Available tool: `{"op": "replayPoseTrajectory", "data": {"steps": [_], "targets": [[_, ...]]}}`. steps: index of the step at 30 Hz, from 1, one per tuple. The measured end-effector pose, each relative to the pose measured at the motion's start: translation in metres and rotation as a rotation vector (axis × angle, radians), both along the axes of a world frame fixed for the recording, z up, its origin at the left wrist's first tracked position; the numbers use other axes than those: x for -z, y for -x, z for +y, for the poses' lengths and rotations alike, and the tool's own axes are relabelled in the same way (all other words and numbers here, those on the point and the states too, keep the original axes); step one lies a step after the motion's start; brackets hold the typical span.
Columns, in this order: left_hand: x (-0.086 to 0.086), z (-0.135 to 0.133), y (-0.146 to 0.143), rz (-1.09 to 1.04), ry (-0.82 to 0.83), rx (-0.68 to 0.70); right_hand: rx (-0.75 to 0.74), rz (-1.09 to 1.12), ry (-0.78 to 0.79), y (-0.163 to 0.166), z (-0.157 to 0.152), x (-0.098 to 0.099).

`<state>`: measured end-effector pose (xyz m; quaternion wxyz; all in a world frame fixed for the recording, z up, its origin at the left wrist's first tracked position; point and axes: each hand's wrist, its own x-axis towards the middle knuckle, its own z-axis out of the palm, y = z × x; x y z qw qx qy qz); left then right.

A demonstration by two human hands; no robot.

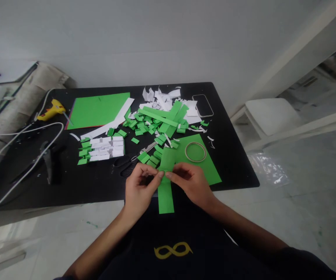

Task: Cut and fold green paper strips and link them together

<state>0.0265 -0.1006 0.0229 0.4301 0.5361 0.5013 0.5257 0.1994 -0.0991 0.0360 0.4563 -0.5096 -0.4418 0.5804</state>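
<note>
Between thumb and fingers, my left hand [141,186] pinches the left edge of a green paper strip [166,199]. My right hand [192,181] pinches the same strip from the right, the two thumbs almost meeting. The strip runs lengthwise away from my body, over the table's front edge, and a crease seems to lie at the thumbs. Small folded green paper pieces [144,157] lie just beyond my left hand. Black-handled scissors [127,165] rest left of it. Under and beside my right hand is a green sheet [205,171] with a ring [195,151] on it.
A block of white and green folded pieces [106,148] sits left of centre. Behind are heaped white paper scraps [163,99], green strips [170,118] and a green sheet stack [100,109]. A yellow glue gun [52,110] and white cable [21,134] lie left, a phone-shaped frame [203,105] right.
</note>
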Motion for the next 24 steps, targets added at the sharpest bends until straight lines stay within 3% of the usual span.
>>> {"op": "replayPoseTrajectory", "data": {"steps": [14,20,24], "targets": [[-0.0031,0.0,0.0009,-0.014,0.035,0.029,-0.019,-0.025,0.032,-0.0006,-0.0002,-0.0035],[-0.0012,0.0002,0.0074,0.082,0.072,0.182,-0.025,0.004,0.034,-0.001,0.0017,-0.0083],[-0.0018,0.0011,0.008,0.134,0.064,0.189,-0.026,0.018,0.045,0.0,0.0017,-0.0077]]}}
